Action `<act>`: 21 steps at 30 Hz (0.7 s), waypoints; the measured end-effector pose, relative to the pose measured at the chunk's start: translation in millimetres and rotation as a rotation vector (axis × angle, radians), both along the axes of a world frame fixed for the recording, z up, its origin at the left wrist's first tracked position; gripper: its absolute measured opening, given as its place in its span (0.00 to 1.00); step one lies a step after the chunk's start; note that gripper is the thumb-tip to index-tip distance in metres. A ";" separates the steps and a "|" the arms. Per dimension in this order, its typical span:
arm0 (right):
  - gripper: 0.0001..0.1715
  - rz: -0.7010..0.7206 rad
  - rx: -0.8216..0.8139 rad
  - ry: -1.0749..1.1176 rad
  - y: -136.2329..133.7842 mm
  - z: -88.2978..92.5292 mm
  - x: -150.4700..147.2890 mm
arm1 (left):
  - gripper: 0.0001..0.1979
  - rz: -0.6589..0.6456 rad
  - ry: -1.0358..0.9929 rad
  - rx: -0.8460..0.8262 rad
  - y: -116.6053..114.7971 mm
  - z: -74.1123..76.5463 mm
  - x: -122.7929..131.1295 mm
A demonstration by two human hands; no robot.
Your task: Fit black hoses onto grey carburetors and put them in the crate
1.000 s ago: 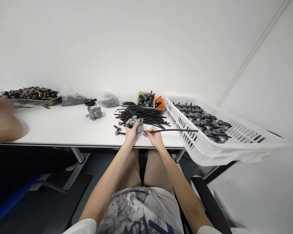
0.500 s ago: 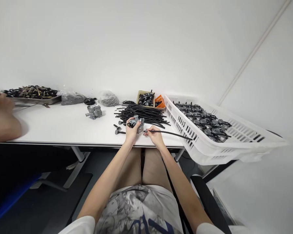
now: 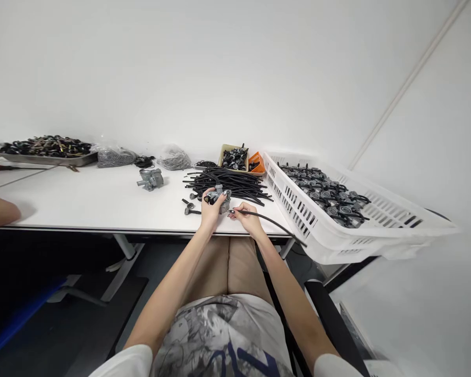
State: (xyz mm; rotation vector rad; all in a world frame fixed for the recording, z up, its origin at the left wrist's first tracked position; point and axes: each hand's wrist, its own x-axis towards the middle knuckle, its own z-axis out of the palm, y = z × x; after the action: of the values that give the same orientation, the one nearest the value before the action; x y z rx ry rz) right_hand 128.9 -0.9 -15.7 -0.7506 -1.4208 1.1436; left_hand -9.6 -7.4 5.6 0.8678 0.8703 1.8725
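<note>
Item 1: a grey metal body (image 3: 219,198), held just above the near edge of the white table (image 3: 102,204). The left hand (image 3: 211,212) is closed around it from below, thumb and fingers clamping its sides.

Item 2: a black tube (image 3: 275,224). The right hand (image 3: 248,217) pinches it close to its near end, and that end sits just beside the body's right side. Whether they touch cannot be told. The tube's free length droops right and past the table edge, in front of the white crate (image 3: 310,220).

Judgement: the pinch near the tip is sound, as it keeps the soft end from bending. The body is best kept braced and still, with the tube end square to it.

Surroundings: a pile of black tubes (image 3: 230,183) lies just behind the hands, and 2 small black pieces (image 3: 190,208) just to the left. A 2nd grey body (image 3: 150,179) stands further left. The crate holds many assembled units. Another person's arm (image 3: 0,210) rests at the far left.
</note>
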 end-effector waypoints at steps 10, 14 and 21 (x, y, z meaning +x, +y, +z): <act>0.23 -0.045 -0.063 0.108 4.3 1.3 0.7 | 0.27 -0.125 -0.080 -0.049 3.4 -1.1 -1.5; 0.24 -0.099 -0.083 0.121 7.8 0.4 0.3 | 0.29 -0.244 -0.046 -0.066 0.9 -0.9 -2.8; 0.30 -0.204 0.061 0.109 4.6 -0.8 1.1 | 0.28 -0.287 0.000 -0.008 0.4 -2.3 -3.1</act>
State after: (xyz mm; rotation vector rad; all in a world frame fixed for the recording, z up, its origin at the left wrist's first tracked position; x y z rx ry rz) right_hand 130.0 3.7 -16.5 -0.7600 -1.2522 0.9654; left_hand -12.7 -7.0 3.3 0.9348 0.7107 1.6184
